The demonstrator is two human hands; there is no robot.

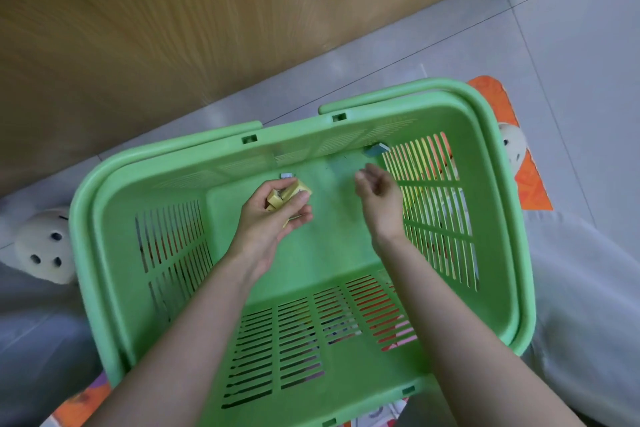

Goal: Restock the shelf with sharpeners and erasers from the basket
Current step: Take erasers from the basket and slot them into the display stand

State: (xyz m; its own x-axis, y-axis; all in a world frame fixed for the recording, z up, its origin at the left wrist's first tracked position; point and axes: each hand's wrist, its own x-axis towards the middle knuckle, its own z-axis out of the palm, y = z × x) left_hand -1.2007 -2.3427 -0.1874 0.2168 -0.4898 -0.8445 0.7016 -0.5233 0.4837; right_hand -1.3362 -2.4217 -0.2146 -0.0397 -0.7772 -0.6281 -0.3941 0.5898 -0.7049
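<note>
Inside basket (104,218), left hand (273,218) grips yellow erasers (291,192); right hand (377,191) loose.

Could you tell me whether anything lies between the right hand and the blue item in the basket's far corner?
Nothing visible does: only bare floor of the basket lies between the right hand and the blue item by the far wall.

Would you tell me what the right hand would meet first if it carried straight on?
From the right hand, probably the far wall of the basket, just left of the small blue item; depth is unclear.
</note>
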